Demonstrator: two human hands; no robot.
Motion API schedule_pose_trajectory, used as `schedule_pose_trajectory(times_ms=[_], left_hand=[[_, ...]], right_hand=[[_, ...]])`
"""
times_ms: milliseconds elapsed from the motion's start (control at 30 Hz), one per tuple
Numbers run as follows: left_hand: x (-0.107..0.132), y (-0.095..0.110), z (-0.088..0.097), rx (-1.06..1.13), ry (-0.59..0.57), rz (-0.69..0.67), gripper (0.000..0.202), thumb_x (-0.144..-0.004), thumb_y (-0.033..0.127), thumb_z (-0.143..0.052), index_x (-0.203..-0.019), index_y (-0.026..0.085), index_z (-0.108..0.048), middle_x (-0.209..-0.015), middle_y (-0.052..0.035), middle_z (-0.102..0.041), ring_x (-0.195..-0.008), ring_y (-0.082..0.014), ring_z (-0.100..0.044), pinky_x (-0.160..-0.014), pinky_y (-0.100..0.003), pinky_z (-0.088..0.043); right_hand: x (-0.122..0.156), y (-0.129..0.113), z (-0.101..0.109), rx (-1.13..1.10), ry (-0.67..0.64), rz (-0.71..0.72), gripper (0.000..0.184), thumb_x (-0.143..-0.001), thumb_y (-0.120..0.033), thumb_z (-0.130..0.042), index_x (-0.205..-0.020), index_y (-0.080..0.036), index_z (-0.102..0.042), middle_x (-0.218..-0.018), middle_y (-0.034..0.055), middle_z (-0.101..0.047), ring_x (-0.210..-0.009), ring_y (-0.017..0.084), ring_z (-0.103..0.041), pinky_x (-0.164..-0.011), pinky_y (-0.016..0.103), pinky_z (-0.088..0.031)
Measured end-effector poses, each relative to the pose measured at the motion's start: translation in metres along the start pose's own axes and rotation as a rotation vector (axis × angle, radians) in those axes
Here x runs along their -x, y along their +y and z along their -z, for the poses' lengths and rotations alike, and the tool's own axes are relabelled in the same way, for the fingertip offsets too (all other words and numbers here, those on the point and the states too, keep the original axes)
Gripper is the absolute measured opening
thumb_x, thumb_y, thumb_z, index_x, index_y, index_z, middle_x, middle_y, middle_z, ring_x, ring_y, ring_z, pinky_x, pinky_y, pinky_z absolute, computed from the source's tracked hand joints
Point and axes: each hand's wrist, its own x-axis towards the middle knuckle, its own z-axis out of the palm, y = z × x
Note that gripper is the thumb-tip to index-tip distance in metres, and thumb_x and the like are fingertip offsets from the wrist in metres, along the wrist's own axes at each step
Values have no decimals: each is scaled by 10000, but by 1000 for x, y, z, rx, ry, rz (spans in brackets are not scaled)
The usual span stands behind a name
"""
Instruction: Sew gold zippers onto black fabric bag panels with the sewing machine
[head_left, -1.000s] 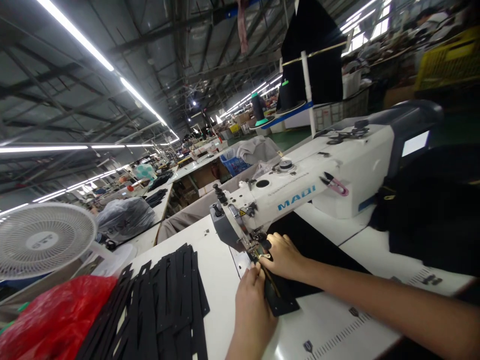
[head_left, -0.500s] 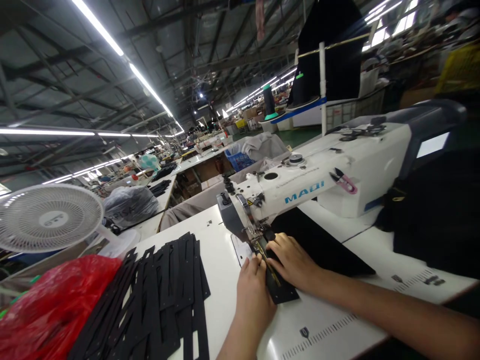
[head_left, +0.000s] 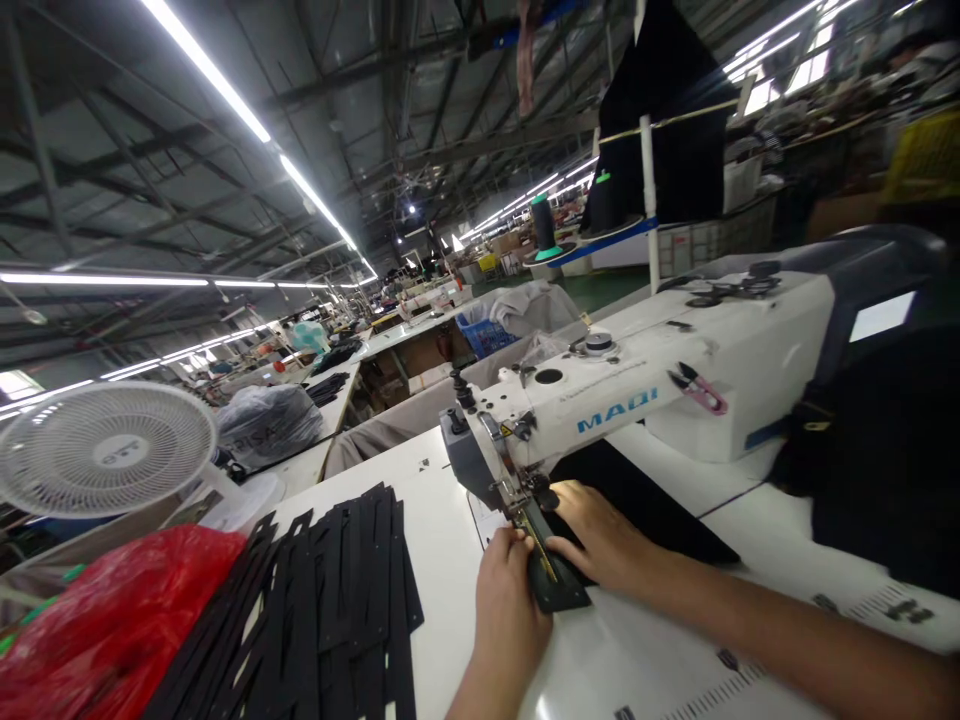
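Observation:
A black fabric strip [head_left: 559, 594] lies under the needle area of a white sewing machine [head_left: 615, 405]. Along it runs a zipper [head_left: 546, 556] with gold-coloured teeth. My left hand [head_left: 510, 595] is closed at the strip's left edge, its bent fingertips close to the presser foot [head_left: 523, 503]. On the other side, my right hand [head_left: 600, 530] presses on the black work with curled fingers, the thumb beside the zipper. Behind that hand a larger black fabric panel [head_left: 637, 490] spreads under the machine arm. Both hands partly cover the fabric edges.
Several black strips [head_left: 352, 590] are piled to the left, beside a red plastic bag [head_left: 150, 610] and a white fan [head_left: 112, 450]. Pink-handled thread snips [head_left: 699, 388] rest against the machine arm. Dark cloth [head_left: 885, 450] hangs at the right; a thread cone [head_left: 545, 228] stands behind.
The view has shifted slightly, so the machine and table sit a little lower and farther right. Both hands stay on the black work, and the strip's near end appears a little closer to the needle.

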Motion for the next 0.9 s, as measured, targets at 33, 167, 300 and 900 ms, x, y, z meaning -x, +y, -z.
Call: schedule_pose_trajectory(times_ms=[33, 167, 300, 900], left_hand=[[1, 1, 0, -23, 27, 33, 358, -647, -11, -470, -958, 154, -532, -996, -94, -529, -884, -220, -537, -774, -361, -476], [8, 9, 3, -202, 84, 168, 173, -677, 14, -484, -712, 183, -495, -788, -44, -520, -742, -218, -499, -652, -367, -439], [15, 14, 8, -184, 103, 139, 142, -709, 48, -505, -689, 184, -536, -782, -40, -565, -751, -226, -511, -657, -387, -434], [27, 5, -3, -182, 225, -105, 318, -762, 61, -449, -1016, 177, -600, -1005, -84, -677, -972, -262, -618, -878, -539, -475]], right_hand=[[3, 9, 6, 69, 7, -27, 268, -744, -128, -605, -1008, -116, -559, -1095, 143, -556, -1052, 274, -493, -887, 400, -408], [12, 48, 40, 347, -195, -451, 354, -854, -369, -537, -989, -43, -572, -1026, 224, -585, -980, 357, -553, -752, 433, -448], [13, 56, 66, 328, -379, -586, 334, -893, -429, -471, -901, -116, -586, -819, 121, -646, -787, 286, -629, -585, 337, -438], [22, 46, 44, 502, -96, -142, 277, -806, -17, -430, -1002, -97, -608, -925, 145, -662, -849, 285, -628, -716, 416, -479]])
